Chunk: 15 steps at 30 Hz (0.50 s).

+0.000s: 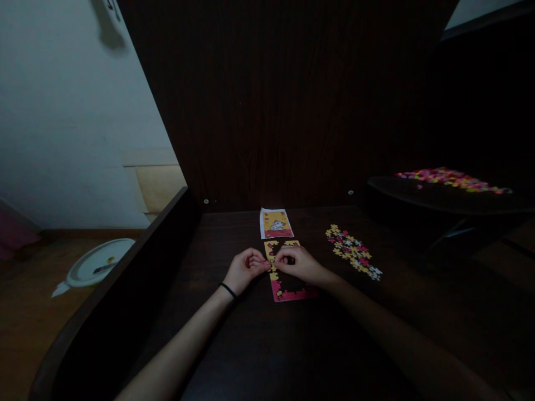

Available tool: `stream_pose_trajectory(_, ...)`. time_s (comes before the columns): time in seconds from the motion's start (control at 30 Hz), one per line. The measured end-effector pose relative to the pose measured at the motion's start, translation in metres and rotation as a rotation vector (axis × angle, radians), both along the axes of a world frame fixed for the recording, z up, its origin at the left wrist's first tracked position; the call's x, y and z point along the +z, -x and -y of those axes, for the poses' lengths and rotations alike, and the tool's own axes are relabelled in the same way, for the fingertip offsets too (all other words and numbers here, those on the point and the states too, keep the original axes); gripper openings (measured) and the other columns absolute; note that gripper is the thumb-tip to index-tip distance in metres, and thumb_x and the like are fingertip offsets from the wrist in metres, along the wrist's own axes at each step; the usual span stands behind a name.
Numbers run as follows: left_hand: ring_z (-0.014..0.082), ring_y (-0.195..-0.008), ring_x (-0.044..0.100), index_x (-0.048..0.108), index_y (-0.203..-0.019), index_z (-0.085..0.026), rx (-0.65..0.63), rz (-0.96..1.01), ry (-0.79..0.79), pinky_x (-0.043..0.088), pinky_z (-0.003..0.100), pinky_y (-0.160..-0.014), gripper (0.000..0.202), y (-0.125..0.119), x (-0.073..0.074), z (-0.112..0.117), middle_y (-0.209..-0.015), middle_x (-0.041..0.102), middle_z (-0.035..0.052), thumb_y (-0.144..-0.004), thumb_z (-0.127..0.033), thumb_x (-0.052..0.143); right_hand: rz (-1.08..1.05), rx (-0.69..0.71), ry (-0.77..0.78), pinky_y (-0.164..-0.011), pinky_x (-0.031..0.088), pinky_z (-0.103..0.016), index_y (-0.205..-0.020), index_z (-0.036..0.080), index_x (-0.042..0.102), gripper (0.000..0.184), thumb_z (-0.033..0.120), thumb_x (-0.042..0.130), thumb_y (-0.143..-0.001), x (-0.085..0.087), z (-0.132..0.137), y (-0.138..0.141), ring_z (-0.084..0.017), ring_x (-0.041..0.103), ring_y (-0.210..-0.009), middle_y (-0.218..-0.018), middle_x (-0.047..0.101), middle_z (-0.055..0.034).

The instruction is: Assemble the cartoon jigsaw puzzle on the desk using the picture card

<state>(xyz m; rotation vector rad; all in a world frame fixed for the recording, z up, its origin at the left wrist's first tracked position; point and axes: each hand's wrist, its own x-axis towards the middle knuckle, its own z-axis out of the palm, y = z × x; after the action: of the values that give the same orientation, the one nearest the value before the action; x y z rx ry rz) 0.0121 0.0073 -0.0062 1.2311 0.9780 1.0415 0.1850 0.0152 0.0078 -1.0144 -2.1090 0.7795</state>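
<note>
Both left hand [243,271] and right hand [301,265] at puzzle [276,287], left side; I can't tell whether fingers grasp anything.

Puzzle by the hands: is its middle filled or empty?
Empty, as far as visible: dark tabletop shows inside the puzzle's yellow and pink border; the right hand hides part.

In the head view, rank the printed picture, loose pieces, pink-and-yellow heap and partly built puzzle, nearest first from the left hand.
1. Partly built puzzle, at the left hand
2. Printed picture, beyond the puzzle
3. Loose pieces, to the right
4. Pink-and-yellow heap, far right
</note>
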Motion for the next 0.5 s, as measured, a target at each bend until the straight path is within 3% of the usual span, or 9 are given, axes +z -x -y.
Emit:
stream_pose_trajectory(0.27,0.0101,-0.060,0.056,0.051,-0.066,-0.013,-0.066,-0.063,-0.057,0.044,0.023,-0.060,0.035,0.001,-0.001,0.001,-0.064,0.059,-0.0007,-0.052,-0.036,0.074,0.042,0.095,-0.066,-0.060,0.042,-0.023,-0.064,0.015,0.060,0.011,0.019,0.055,-0.072,0.001,-0.003,-0.006,-0.011,0.052,-0.065,-0.068,0.057,-0.0014)
stream_pose_trajectory(0.4,0.0101,-0.061,0.052,0.054,-0.073,-0.013,-0.035,-0.197,-0.150,0.042,0.022,-0.058,0.023,0.005,0.002,0.000,-0.066,0.057,0.0004,-0.066,-0.033,0.062,0.026,0.021,-0.053,-0.060,0.042,-0.024,-0.065,0.015,0.060,0.011,0.020,0.054,-0.073,0.008,-0.010,-0.017,-0.011,0.052,-0.064,-0.069,0.058,-0.0019)
stream_pose_trajectory(0.5,0.0097,-0.061,0.048,0.056,-0.073,-0.014,-0.020,-0.401,-0.298,0.041,0.022,-0.058,0.012,0.008,0.005,0.000,-0.069,0.053,0.0001,-0.068,-0.024,0.059,0.073,-0.045,-0.016,-0.058,0.042,-0.024,-0.065,0.015,0.060,0.012,0.021,0.054,-0.073,0.012,-0.018,-0.030,-0.011,0.052,-0.063,-0.070,0.058,-0.0022)
